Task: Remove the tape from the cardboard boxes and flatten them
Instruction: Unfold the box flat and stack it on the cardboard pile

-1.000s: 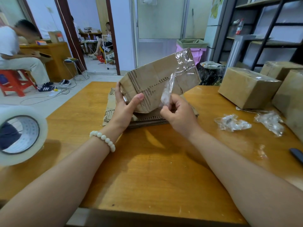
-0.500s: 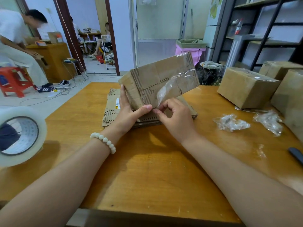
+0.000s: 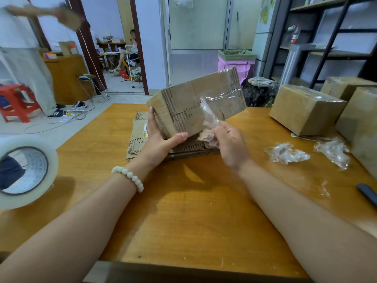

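A worn cardboard box (image 3: 189,101) is tilted in the air above a stack of flattened cardboard (image 3: 138,135) on the wooden table (image 3: 183,211). My left hand (image 3: 161,137) grips the box's near left corner, thumb on the front face. My right hand (image 3: 228,144) pinches a strip of clear tape (image 3: 210,117) that is partly peeled from the box's front and still stuck higher up. Bits of torn brown paper cling to the tape near my fingers.
Two crumpled wads of clear tape (image 3: 285,153) (image 3: 332,151) lie at the right. Sealed boxes (image 3: 306,109) (image 3: 361,123) stand at the right edge, a dark tool (image 3: 367,194) near them. A tape roll (image 3: 22,170) sits at the left edge. A person stands at far left.
My right hand has pulled the tape strip down and to the right, off the box's front. The person at far left rose from the red stool.
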Action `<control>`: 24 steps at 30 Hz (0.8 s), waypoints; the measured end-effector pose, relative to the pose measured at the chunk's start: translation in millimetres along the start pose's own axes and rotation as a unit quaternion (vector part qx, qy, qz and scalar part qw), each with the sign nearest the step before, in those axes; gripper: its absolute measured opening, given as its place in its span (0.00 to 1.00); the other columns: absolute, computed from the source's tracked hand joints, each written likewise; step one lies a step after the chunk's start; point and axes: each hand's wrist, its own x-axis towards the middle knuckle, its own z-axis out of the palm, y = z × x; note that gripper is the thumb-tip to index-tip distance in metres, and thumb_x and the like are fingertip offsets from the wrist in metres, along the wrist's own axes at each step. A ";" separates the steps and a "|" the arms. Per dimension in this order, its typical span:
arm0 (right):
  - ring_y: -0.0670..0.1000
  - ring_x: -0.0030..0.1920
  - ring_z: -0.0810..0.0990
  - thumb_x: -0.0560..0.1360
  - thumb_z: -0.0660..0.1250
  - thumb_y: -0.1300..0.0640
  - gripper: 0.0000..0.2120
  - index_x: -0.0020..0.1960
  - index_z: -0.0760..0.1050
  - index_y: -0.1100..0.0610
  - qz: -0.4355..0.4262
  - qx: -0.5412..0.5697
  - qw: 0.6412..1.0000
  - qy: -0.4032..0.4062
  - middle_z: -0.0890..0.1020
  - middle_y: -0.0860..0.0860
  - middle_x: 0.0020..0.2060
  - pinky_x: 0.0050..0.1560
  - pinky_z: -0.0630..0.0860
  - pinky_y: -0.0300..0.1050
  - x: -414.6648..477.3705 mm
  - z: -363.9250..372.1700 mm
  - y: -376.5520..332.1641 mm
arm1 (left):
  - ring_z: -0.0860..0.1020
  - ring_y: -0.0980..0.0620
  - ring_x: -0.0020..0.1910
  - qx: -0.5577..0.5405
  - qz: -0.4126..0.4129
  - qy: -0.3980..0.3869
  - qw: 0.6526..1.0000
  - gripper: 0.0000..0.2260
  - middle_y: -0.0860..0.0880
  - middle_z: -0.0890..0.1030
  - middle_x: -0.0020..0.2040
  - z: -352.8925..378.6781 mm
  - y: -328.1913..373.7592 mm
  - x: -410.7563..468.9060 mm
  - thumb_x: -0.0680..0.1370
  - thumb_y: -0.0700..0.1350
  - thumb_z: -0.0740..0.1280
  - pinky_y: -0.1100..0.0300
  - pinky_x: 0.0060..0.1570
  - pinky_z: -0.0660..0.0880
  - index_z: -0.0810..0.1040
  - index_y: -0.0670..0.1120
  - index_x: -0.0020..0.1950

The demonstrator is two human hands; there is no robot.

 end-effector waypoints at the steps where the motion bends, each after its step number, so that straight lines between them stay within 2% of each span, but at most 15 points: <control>1: 0.55 0.34 0.65 0.74 0.57 0.53 0.16 0.41 0.69 0.67 -0.002 0.019 1.000 0.012 0.72 0.59 0.36 0.31 0.62 0.48 -0.7 -1.5 -3.4 | 0.57 0.48 0.75 0.000 -0.003 0.003 1.000 0.62 0.48 0.49 0.78 -0.7 -0.4 0.3 0.56 0.67 0.71 0.49 0.74 0.58 0.35 0.54 0.78; 4: 0.55 0.34 0.69 0.78 0.60 0.63 0.06 0.43 0.67 0.56 -0.041 0.035 0.997 0.055 0.71 0.58 0.36 0.30 0.66 0.45 -3.5 -2.7 -12.0 | 0.56 0.49 0.76 0.013 0.000 0.006 1.000 0.62 0.48 0.48 0.79 -0.6 -1.0 -0.2 0.56 0.67 0.71 0.49 0.74 0.57 0.35 0.54 0.78; 6: 0.54 0.35 0.73 0.76 0.61 0.68 0.12 0.51 0.66 0.53 -0.063 0.030 0.995 0.074 0.73 0.51 0.43 0.33 0.72 0.49 -4.9 -1.0 -12.4 | 0.55 0.53 0.74 0.021 0.008 0.002 1.000 0.62 0.49 0.48 0.79 0.2 -0.6 -1.6 0.56 0.67 0.71 0.51 0.74 0.57 0.34 0.55 0.78; 8: 0.54 0.34 0.75 0.75 0.60 0.71 0.18 0.56 0.65 0.52 -0.075 0.014 0.994 0.076 0.72 0.48 0.48 0.33 0.75 0.49 -6.1 0.2 -10.9 | 0.55 0.51 0.75 0.026 0.012 -0.001 1.000 0.62 0.49 0.48 0.78 0.7 0.0 -2.6 0.56 0.67 0.71 0.50 0.74 0.57 0.34 0.55 0.78; 12: 0.53 0.30 0.72 0.73 0.60 0.72 0.19 0.54 0.70 0.50 -0.105 -0.026 0.993 0.050 0.76 0.53 0.45 0.25 0.67 0.39 -8.0 0.4 -10.7 | 0.55 0.47 0.76 0.036 0.009 0.002 0.999 0.62 0.48 0.48 0.78 -0.2 0.0 -2.2 0.56 0.67 0.71 0.44 0.75 0.57 0.34 0.56 0.77; 14: 0.53 0.34 0.75 0.74 0.61 0.72 0.20 0.54 0.70 0.49 -0.109 -0.007 0.993 0.035 0.77 0.51 0.47 0.29 0.73 0.45 -9.9 1.3 -12.2 | 0.54 0.49 0.76 0.044 0.008 0.004 0.999 0.62 0.49 0.47 0.78 0.3 -1.0 -1.7 0.57 0.66 0.72 0.45 0.75 0.56 0.34 0.55 0.78; 16: 0.48 0.35 0.78 0.74 0.61 0.72 0.20 0.55 0.69 0.48 -0.117 0.007 0.993 0.021 0.76 0.48 0.49 0.34 0.77 0.44 -11.7 1.7 -13.6 | 0.55 0.54 0.73 0.044 0.008 0.010 0.999 0.61 0.49 0.47 0.79 0.7 -1.1 -1.4 0.59 0.63 0.74 0.49 0.74 0.56 0.35 0.55 0.78; 18: 0.44 0.32 0.78 0.75 0.59 0.73 0.19 0.51 0.69 0.49 -0.121 0.005 0.992 0.017 0.75 0.50 0.47 0.29 0.73 0.36 -10.7 0.1 -12.8 | 0.55 0.57 0.69 0.040 0.007 0.013 0.999 0.61 0.49 0.47 0.79 0.3 -1.1 -1.0 0.58 0.64 0.73 0.51 0.73 0.57 0.35 0.55 0.78; 20: 0.43 0.30 0.76 0.76 0.57 0.71 0.15 0.46 0.73 0.51 -0.125 0.000 0.992 0.026 0.76 0.53 0.45 0.27 0.69 0.33 -9.1 -2.2 -11.4 | 0.55 0.57 0.70 0.039 0.007 0.010 0.999 0.62 0.50 0.46 0.79 0.1 -1.1 -1.2 0.56 0.66 0.72 0.50 0.73 0.57 0.35 0.56 0.78; 22: 0.44 0.41 0.78 0.75 0.56 0.64 0.12 0.44 0.76 0.52 -0.144 -0.006 0.989 0.027 0.77 0.51 0.48 0.37 0.76 0.37 -8.4 -4.9 -8.3 | 0.56 0.56 0.71 0.039 0.005 0.007 0.999 0.62 0.50 0.46 0.79 -0.3 -2.1 -1.1 0.57 0.65 0.73 0.47 0.74 0.58 0.35 0.55 0.78; 24: 0.48 0.55 0.77 0.73 0.54 0.62 0.14 0.46 0.77 0.50 -0.146 -0.024 0.989 0.008 0.77 0.46 0.52 0.51 0.77 0.43 -8.7 -6.3 -4.7 | 0.56 0.56 0.71 0.038 0.003 0.011 0.999 0.62 0.49 0.46 0.79 -0.2 -1.9 -0.7 0.57 0.65 0.73 0.48 0.74 0.58 0.35 0.55 0.78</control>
